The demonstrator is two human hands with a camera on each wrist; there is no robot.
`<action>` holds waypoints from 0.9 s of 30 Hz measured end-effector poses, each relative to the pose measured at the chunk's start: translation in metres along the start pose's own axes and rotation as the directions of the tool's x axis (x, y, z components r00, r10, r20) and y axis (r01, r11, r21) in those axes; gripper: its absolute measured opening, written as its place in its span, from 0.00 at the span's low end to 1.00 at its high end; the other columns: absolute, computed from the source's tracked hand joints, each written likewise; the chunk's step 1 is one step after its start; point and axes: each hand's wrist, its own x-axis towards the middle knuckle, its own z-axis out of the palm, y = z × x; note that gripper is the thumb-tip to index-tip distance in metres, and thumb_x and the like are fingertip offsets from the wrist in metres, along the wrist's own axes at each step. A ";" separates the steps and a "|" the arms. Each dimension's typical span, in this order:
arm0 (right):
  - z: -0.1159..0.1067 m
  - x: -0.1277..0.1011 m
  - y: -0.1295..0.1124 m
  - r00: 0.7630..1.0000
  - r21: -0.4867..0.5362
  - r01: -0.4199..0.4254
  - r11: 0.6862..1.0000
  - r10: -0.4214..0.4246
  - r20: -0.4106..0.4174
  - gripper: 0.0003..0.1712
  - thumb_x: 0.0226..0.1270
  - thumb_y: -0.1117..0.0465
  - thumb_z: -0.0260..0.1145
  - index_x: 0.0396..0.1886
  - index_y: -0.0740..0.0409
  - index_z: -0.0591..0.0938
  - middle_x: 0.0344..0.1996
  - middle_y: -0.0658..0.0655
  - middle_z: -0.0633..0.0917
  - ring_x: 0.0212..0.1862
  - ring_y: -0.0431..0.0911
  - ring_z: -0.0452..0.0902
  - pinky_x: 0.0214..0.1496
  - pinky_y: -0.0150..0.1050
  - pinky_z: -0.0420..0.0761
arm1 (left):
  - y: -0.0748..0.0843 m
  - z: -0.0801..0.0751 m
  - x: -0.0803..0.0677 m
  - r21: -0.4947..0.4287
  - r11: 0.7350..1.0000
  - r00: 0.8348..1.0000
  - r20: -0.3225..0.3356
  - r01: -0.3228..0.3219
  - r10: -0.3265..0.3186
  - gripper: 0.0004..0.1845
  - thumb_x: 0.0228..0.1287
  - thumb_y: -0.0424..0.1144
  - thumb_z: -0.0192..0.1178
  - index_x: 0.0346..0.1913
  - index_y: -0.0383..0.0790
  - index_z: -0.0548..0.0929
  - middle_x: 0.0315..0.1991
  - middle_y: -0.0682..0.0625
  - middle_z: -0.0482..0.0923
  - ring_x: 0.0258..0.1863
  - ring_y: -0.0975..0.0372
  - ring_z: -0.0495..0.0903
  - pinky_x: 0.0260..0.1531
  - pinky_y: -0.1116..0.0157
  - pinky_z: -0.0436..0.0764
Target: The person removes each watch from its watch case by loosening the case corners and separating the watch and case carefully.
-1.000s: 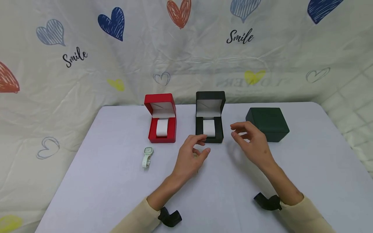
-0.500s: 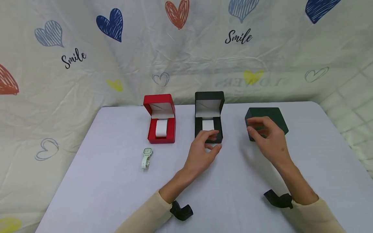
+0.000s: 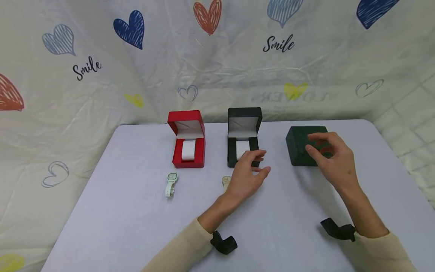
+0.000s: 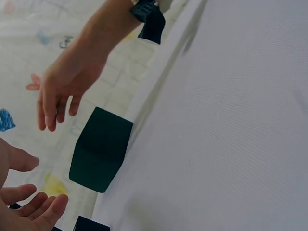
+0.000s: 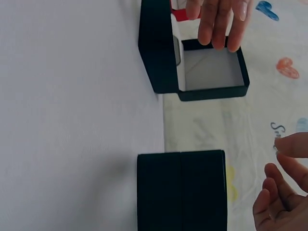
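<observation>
My left hand (image 3: 247,172), fingers loosely bent and holding nothing, hovers in front of the open black watch box (image 3: 232,153), hiding its front right part. A beige watch (image 3: 225,180) peeks out beside that hand, its lower part covered. My right hand (image 3: 334,160) is raised over the right side of the closed dark green box (image 3: 300,147), with thumb and fingers apart and nothing between them. In the right wrist view, a gap separates the right hand (image 5: 284,192) from the green box (image 5: 183,192). The left wrist view also shows the left hand (image 4: 29,204) apart from the green box (image 4: 102,149).
An open red watch box (image 3: 188,164) with a white cushion (image 3: 188,150) stands left of the black one. Before it lies a pale green-white watch (image 3: 171,184). All rest on a white-covered table (image 3: 119,211), against a curtain (image 3: 163,68) printed with hearts.
Both hands have moved to the right, the right one from the green box's left side to over its right side. The beige watch has come into view from behind the left hand.
</observation>
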 end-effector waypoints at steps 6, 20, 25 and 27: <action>-0.008 0.005 0.013 1.000 -0.012 0.013 1.000 -0.014 -0.028 0.20 0.62 0.70 0.75 0.55 0.61 0.86 0.44 0.32 0.78 0.47 0.31 0.71 0.45 0.20 0.71 | 0.001 0.009 0.006 -0.005 0.999 0.999 0.021 0.046 -0.046 0.26 0.72 0.34 0.65 0.71 0.38 0.75 0.67 0.45 0.76 0.64 0.55 0.79 0.52 0.76 0.84; -0.023 0.010 0.041 0.995 -0.029 -0.092 0.995 0.093 0.042 0.30 0.63 0.66 0.76 0.64 0.63 0.80 0.56 0.25 0.70 0.61 0.23 0.63 0.55 0.15 0.66 | 0.000 0.028 0.018 0.021 0.995 0.994 0.050 0.094 -0.095 0.28 0.72 0.34 0.65 0.73 0.40 0.73 0.70 0.45 0.74 0.67 0.52 0.80 0.57 0.67 0.86; -0.027 0.012 0.049 0.991 -0.009 -0.099 0.995 0.100 0.087 0.35 0.61 0.67 0.77 0.68 0.61 0.77 0.58 0.27 0.69 0.62 0.23 0.64 0.55 0.11 0.67 | -0.001 0.035 0.023 0.019 0.995 0.995 0.035 0.096 -0.097 0.29 0.70 0.33 0.66 0.73 0.40 0.73 0.70 0.46 0.74 0.67 0.52 0.80 0.57 0.67 0.86; -0.029 0.012 0.050 0.990 -0.009 -0.100 0.995 0.101 0.095 0.36 0.61 0.66 0.78 0.69 0.60 0.77 0.59 0.27 0.69 0.62 0.24 0.63 0.55 0.10 0.68 | -0.002 0.038 0.025 0.014 0.995 0.995 0.034 0.096 -0.097 0.29 0.70 0.33 0.66 0.73 0.40 0.73 0.70 0.45 0.74 0.66 0.52 0.80 0.57 0.68 0.86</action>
